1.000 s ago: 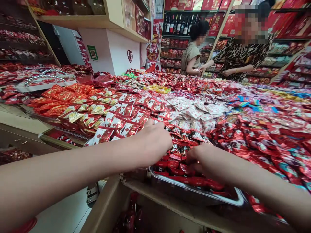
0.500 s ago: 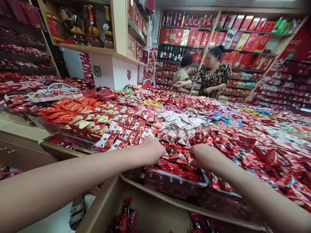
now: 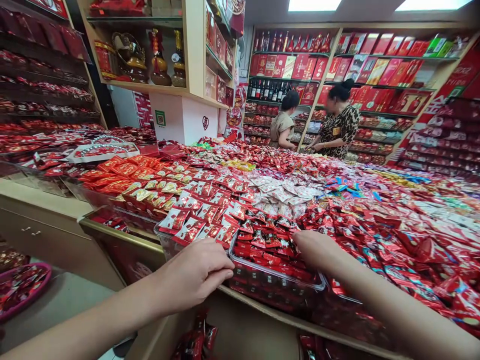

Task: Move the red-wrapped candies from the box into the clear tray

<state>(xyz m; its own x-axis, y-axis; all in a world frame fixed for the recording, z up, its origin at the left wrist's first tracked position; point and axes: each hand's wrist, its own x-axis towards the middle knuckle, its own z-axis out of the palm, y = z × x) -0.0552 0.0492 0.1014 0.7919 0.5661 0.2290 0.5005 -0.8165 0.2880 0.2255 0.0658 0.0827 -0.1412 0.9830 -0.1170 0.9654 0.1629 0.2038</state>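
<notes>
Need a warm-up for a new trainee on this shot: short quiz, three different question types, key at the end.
1. True or false: the right hand is nearer the right end of the clear tub than its left end.
2. Which packets lie just left of that tub?
A) plain blue
B) red-and-white packets
C) plain green
3. Count: how many other people are in view?

Key: 1 true; 2 B; 3 two.
</notes>
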